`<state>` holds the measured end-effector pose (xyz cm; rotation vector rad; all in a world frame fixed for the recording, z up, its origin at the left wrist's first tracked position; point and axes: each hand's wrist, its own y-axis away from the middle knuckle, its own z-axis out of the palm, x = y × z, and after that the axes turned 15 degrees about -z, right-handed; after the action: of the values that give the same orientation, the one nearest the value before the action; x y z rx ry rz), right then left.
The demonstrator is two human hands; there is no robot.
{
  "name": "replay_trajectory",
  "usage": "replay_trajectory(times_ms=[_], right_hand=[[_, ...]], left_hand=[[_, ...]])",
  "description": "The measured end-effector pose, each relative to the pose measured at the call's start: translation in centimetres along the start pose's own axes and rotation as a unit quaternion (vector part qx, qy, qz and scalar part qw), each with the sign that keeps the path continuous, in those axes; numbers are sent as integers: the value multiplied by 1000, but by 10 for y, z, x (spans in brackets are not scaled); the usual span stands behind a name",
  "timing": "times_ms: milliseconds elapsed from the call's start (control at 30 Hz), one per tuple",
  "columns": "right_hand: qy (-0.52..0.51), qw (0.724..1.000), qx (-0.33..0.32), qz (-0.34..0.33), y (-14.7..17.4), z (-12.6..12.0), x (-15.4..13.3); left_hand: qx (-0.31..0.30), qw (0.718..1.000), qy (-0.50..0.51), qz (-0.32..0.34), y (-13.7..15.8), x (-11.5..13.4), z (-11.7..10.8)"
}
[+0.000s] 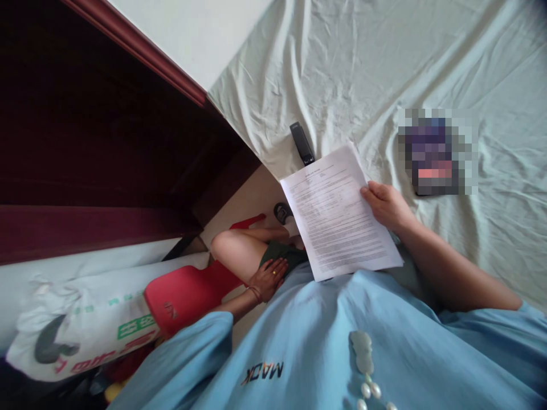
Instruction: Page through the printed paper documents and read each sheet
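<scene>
My right hand (pixel 387 206) grips the right edge of a stack of printed paper sheets (pixel 342 222), thumb on top and the other fingers mostly hidden beneath. The sheets are tilted in front of my blue shirt, rows of small print facing up. My left hand (pixel 271 279), with a ring on one finger, lies flat on my thigh at the hem of dark green shorts (pixel 280 254) and holds nothing. Just past the paper's top edge, a black stapler (pixel 302 143) rests on the pale bed sheet (pixel 342 68).
A blurred-out dark, flat object (pixel 433 154) lies on the sheet to the right. At left are a red plastic chair (pixel 183 296), a white printed sack (pixel 98 324) and a dark wooden cabinet (pixel 94 125). A black shoe (pixel 282 212) shows on the floor.
</scene>
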<state>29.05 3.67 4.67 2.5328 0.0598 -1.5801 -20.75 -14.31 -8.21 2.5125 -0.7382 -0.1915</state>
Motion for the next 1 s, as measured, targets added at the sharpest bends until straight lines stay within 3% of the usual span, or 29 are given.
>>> replay_trajectory(times_ms=[1000], right_hand=[[-1, 1000, -5, -4, 1, -1, 1]], left_hand=[[-24, 1000, 6, -10, -2, 5, -9]])
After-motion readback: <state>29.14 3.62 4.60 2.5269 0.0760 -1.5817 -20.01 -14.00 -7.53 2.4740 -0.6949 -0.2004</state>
